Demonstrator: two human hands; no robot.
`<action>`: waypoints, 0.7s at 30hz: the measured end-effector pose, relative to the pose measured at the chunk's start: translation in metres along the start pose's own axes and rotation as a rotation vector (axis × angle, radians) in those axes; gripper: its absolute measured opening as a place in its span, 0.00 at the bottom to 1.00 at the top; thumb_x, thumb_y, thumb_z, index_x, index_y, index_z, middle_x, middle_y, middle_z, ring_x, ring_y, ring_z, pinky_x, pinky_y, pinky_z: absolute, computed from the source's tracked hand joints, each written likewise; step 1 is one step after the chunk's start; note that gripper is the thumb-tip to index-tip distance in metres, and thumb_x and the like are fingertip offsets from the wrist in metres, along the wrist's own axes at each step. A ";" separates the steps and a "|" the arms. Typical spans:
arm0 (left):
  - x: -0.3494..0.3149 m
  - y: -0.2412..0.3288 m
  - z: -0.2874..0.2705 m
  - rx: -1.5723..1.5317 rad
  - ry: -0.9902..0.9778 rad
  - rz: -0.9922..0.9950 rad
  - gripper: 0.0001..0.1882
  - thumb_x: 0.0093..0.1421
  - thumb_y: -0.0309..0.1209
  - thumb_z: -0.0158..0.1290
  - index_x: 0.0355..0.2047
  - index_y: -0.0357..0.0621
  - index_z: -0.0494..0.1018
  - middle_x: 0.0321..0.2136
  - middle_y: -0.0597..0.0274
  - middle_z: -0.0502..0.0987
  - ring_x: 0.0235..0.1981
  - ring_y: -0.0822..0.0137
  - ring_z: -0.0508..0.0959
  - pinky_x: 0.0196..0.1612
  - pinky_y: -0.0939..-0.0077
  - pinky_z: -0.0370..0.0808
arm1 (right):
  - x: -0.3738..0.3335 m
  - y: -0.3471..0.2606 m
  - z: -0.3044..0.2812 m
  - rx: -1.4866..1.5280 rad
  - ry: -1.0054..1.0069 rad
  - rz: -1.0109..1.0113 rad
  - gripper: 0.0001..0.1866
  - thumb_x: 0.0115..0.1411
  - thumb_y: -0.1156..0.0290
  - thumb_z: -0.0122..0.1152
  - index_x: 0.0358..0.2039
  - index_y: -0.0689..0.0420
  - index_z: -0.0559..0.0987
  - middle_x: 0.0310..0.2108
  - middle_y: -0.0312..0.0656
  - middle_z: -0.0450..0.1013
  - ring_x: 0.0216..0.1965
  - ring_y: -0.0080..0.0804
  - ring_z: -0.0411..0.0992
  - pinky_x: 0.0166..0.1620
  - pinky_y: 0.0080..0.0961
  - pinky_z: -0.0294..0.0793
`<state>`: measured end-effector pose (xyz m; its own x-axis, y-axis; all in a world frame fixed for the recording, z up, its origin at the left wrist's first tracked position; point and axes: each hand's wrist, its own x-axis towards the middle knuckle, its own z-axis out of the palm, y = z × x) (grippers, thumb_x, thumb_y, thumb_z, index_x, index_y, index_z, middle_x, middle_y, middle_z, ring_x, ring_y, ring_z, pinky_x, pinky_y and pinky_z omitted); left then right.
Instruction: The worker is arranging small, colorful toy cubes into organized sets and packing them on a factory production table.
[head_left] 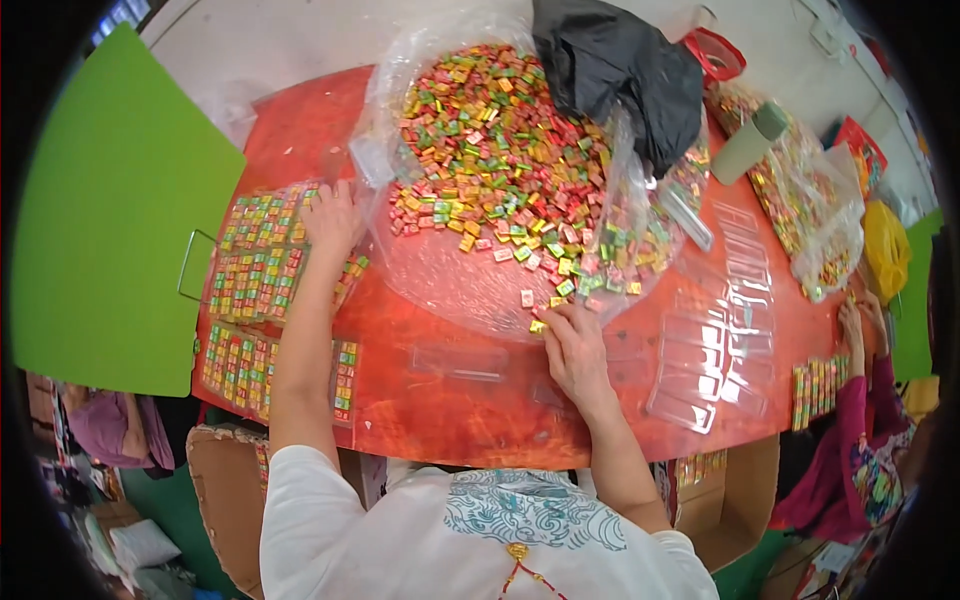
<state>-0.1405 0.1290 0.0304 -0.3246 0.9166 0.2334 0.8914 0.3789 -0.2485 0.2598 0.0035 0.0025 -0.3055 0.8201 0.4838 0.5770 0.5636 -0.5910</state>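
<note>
A large heap of small wrapped candies point(500, 150), in red, yellow and green, lies on a clear plastic sheet point(440, 275) in the middle of the red table. My right hand point(580, 362) is at the heap's near edge, its fingers closed around a small wrapped candy; the fingertips partly hide it. At the left, my left hand point(332, 215) lies over clear trays filled with rows of candies point(262, 225), its fingers stretched out and touching the top rows. More filled trays point(240, 365) sit nearer me, partly behind my left forearm.
Empty clear plastic trays point(690, 365) lie right of my right hand. A black plastic bag point(630, 75), a green bottle point(750, 142) and bags of candies point(800, 200) stand at the back right. Cardboard boxes point(222, 500) flank me. A co-worker's hands point(855, 325) are at the right edge.
</note>
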 end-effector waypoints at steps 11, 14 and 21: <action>-0.083 0.126 0.002 -0.576 0.206 0.462 0.23 0.59 0.32 0.54 0.55 0.45 0.70 0.49 0.49 0.71 0.51 0.46 0.72 0.53 0.50 0.71 | -0.008 0.017 0.008 -0.039 0.030 0.093 0.12 0.62 0.75 0.61 0.45 0.60 0.80 0.45 0.48 0.74 0.47 0.48 0.73 0.51 0.40 0.72; -0.102 0.138 -0.012 -0.650 0.131 0.541 0.22 0.59 0.31 0.54 0.54 0.44 0.70 0.48 0.49 0.70 0.49 0.46 0.72 0.52 0.49 0.71 | -0.007 0.016 0.006 -0.064 0.031 0.082 0.11 0.61 0.75 0.61 0.45 0.60 0.80 0.45 0.47 0.74 0.47 0.48 0.73 0.51 0.40 0.72; -0.141 0.112 -0.031 -0.764 0.076 0.680 0.24 0.62 0.31 0.53 0.59 0.49 0.70 0.47 0.52 0.73 0.50 0.51 0.74 0.50 0.51 0.68 | -0.009 0.018 0.009 -0.085 -0.014 0.065 0.12 0.62 0.73 0.62 0.46 0.59 0.81 0.45 0.46 0.75 0.48 0.47 0.73 0.52 0.40 0.70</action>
<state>0.0148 0.0384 -0.0012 0.3219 0.8866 0.3322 0.8510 -0.4247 0.3089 0.2664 0.0073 -0.0181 -0.2754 0.8562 0.4371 0.6578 0.4994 -0.5638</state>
